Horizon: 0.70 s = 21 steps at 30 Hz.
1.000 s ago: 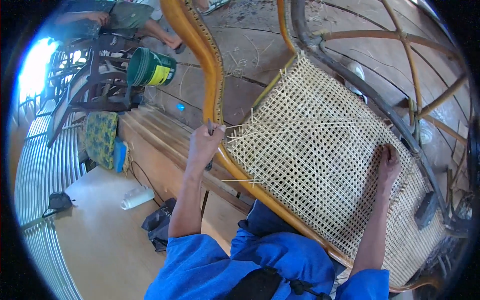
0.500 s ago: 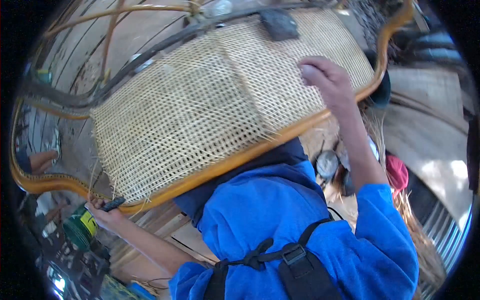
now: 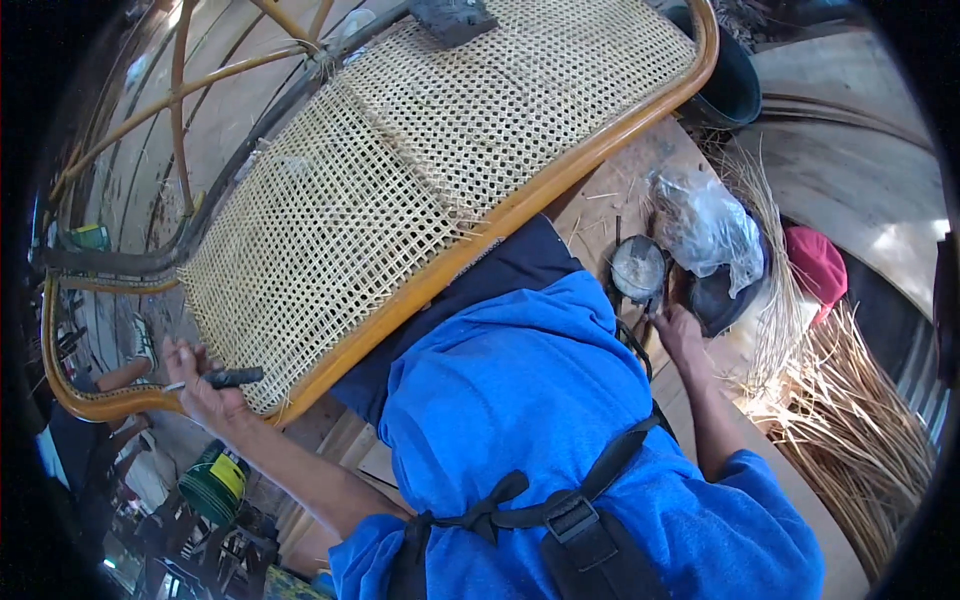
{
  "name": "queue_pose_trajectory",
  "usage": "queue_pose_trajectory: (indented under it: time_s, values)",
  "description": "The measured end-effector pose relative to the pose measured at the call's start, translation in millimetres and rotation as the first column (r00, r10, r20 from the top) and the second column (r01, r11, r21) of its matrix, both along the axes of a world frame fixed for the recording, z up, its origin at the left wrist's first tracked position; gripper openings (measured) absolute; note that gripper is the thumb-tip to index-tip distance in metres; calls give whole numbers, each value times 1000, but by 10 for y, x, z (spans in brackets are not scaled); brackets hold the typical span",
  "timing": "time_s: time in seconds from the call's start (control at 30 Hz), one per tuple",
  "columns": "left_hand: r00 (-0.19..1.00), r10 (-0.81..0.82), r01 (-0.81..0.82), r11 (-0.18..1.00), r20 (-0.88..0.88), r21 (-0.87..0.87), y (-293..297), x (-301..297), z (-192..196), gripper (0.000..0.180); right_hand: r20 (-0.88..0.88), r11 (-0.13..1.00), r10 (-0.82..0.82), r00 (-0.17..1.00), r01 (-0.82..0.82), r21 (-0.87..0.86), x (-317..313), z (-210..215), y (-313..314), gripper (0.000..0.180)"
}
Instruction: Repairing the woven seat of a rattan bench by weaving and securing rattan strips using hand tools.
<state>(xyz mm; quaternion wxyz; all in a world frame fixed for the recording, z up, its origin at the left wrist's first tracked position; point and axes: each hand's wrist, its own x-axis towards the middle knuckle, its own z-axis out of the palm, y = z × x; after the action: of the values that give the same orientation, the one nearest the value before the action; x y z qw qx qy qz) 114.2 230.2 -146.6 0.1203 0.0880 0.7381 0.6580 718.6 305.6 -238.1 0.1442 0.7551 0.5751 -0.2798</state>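
Clearly the work in hand is the woven cane panel (image 3: 400, 190) of a chair, which lies tilted across the person's lap inside its curved wooden frame (image 3: 560, 170). The left hand (image 3: 195, 385) is closed around a small dark-handled tool (image 3: 232, 377) at the lower corner of the weave, just beside the frame. To do this well, I judge, the tool's tip should stay low against the strands near the rim, so the mesh is not torn. The right hand (image 3: 685, 335) reaches down to the floor, fingers bent, next to a small round tin (image 3: 638, 268); whether it grips anything I cannot tell. What the tin holds is unclear, it looks pale inside. Just beside it a dark bowl (image 3: 725, 295) carries a crumpled clear plastic bag (image 3: 705, 225). Loose cane strands (image 3: 850, 420) lie on the floor nearby. A green bucket (image 3: 215, 485) stands below the left arm, contents hidden
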Motion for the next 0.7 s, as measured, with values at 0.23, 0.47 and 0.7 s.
queue_pose_trajectory:
  time_s: [0.23,0.47,0.7]
  values:
    - [987,-66,81,992,143,-101,427,399,73,27,-286,972,107,952,-40,230,-523,57,-420,33]
    - [909,-273,303,952,316,-50,761,687,-120,24,-374,979,203,905,-181,93,-251,203,-352,26]
    - [887,-322,319,946,330,65,703,649,-22,17,-418,925,341,842,-379,-9,-880,1006,366,32]
